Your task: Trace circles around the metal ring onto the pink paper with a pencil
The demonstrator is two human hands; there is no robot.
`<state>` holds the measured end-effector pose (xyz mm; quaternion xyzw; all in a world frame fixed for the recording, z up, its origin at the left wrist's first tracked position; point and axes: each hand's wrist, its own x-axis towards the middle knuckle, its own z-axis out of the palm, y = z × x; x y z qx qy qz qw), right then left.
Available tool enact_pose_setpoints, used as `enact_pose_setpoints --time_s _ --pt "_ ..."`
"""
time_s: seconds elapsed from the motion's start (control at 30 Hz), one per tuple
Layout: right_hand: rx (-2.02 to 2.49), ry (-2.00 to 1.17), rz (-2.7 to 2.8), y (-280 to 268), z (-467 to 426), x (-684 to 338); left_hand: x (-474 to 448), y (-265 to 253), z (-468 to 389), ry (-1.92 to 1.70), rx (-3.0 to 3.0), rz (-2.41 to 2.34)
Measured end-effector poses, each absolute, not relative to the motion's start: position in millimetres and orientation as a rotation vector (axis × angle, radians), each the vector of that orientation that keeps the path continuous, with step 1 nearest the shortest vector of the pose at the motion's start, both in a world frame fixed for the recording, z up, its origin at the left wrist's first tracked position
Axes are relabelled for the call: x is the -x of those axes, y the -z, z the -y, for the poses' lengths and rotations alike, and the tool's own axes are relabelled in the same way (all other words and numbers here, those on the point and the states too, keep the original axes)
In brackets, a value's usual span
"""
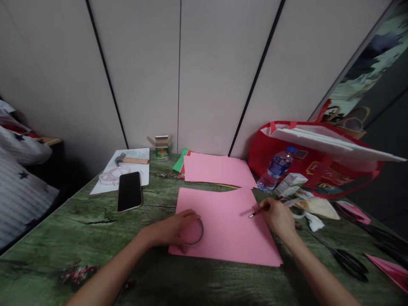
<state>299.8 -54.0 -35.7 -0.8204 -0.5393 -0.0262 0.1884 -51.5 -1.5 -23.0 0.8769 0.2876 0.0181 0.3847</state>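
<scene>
A sheet of pink paper (228, 229) lies in front of me, on what looks like more pink sheets. My left hand (177, 229) rests at its left side, fingers curled around the edge of a thin grey ring (202, 231), perhaps a nearly used tape roll, lying flat on the paper. Over the right edge, my right hand (279, 216) is closed on a dark red pencil (259, 210). The pencil's pale, metallic-looking end points left and down, just above the paper; the other end sticks out behind the fingers.
Behind lies more pink paper (216, 168) over green and red sheets. At left are a phone (129, 191), a hammer (135, 160) and a small box (162, 148). At right stand a water bottle (276, 169) and a red bag (306, 163), with black-handled scissors (349, 261) nearer.
</scene>
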Motion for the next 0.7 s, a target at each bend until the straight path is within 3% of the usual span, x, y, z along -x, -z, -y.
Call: enact_pose_setpoints --time_s 0.2,0.43,0.7 --pt "2.336 0.133 1.551 25 62 -298 53 16 0 -0.213 -2.244 -0.716" --pt "1.703 0.446 1.521 -35 5 -320 47 18 -18 -0.881 -1.957 -1.005" --pt "2.239 0.481 1.459 -44 -123 -317 55 33 -35 -1.051 -1.785 -1.196"
